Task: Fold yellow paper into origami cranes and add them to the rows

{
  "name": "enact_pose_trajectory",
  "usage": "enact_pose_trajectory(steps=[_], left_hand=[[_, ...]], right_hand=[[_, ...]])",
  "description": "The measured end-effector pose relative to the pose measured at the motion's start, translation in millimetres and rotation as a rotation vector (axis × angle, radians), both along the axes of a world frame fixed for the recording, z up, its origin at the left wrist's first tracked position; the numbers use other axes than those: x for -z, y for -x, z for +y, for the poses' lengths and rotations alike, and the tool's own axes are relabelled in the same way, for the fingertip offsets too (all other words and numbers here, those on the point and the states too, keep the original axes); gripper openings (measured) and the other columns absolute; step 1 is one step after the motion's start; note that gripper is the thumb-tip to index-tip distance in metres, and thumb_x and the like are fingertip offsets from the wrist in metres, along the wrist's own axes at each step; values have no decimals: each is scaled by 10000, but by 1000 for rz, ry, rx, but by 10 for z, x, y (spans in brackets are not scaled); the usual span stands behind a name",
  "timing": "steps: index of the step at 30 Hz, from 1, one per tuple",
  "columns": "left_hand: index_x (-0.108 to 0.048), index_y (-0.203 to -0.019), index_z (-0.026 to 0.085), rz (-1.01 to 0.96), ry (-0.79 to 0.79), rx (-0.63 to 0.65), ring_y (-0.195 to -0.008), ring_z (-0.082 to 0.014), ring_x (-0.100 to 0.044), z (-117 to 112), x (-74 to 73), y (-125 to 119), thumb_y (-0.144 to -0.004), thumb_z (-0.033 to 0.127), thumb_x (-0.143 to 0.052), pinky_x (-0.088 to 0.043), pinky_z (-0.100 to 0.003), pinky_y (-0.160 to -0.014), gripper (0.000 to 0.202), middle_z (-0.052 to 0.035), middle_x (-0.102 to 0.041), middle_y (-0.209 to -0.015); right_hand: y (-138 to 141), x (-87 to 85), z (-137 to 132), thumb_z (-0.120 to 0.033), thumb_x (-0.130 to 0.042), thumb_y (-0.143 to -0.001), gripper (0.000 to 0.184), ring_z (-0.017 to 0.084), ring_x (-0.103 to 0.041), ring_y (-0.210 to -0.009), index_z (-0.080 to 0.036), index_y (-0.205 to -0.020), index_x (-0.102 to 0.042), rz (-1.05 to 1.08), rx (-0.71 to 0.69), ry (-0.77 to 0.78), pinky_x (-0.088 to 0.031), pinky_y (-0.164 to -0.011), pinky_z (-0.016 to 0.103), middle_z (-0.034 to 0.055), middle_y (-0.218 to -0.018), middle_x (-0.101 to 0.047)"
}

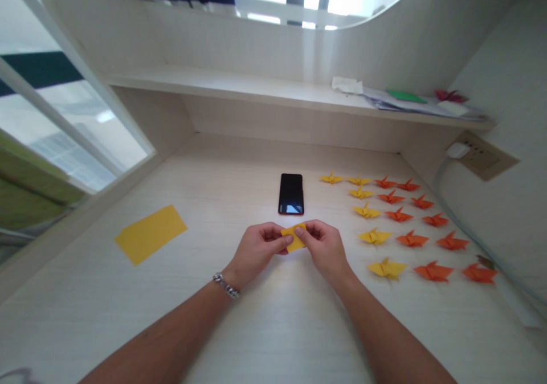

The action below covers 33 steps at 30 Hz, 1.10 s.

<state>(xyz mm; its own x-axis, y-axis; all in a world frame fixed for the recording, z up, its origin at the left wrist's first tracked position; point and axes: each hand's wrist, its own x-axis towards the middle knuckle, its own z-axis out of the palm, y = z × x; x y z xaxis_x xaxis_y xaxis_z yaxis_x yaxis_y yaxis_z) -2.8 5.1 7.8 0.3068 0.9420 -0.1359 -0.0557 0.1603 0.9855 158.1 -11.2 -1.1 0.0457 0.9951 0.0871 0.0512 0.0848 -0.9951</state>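
Note:
A small folded piece of yellow paper (pixel 296 243) is held up over the pale desk, between both hands. My left hand (pixel 261 249) pinches its left side with the thumb on top. From the right, my right hand (pixel 323 246) grips it the same way, thumb pressed on its upper part. Fingers beneath the paper are mostly hidden. Just beyond the hands lies a black smartphone (pixel 291 193), screen up. Off to the left are flat yellow paper sheets (pixel 150 235), slightly overlapping.
Several yellow paper cranes (pixel 375 236) and orange paper cranes (pixel 412 239) stand in rows on the right of the desk (pixel 239 327). A cable runs from a plugged-in charger (pixel 457 150) along the right wall. Above the back, a shelf (pixel 256 90) carries papers (pixel 410 103).

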Motion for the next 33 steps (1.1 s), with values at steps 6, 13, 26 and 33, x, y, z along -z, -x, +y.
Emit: enact_pose_trajectory(steps=[6, 13, 26, 33], left_hand=[[-670, -817, 130, -16, 9, 8, -613, -145, -633, -19, 3, -24, -650, 338, -742, -544, -262, -601, 277, -40, -683, -691], [-678, -816, 129, 30, -78, -20, -637, -155, -642, -32, -27, -27, -650, 307, -744, -535, -256, -606, 253, -47, -692, -714], [-699, -852, 137, -85, -31, -25, -747, -178, -658, -23, -19, -7, -739, 304, -677, -561, -287, -704, 203, -61, -712, -824], [-721, -844, 126, -69, -9, -2, -733, -182, -657, -11, -39, 5, -714, 295, -698, -555, -294, -711, 214, -69, -718, -798]], right_hand=[[0, 11, 5, -354, -643, -744, 213, 171, -616, -633, -152, -786, -697, 4, -22, 8, -490, -584, 268, 50, -728, -697], [0, 3, 11, -317, -670, -711, 196, 183, -633, -664, -153, -815, -697, 17, 15, -2, -512, -616, 287, 61, -771, -708], [0, -33, -7, -297, -676, -714, 159, 178, -632, -670, -164, -799, -698, -25, 70, -20, -513, -640, 292, 45, -745, -699], [14, -32, -28, -237, -678, -704, 113, 181, -637, -687, -170, -788, -713, -14, 48, -27, -512, -659, 290, 36, -745, -705]])
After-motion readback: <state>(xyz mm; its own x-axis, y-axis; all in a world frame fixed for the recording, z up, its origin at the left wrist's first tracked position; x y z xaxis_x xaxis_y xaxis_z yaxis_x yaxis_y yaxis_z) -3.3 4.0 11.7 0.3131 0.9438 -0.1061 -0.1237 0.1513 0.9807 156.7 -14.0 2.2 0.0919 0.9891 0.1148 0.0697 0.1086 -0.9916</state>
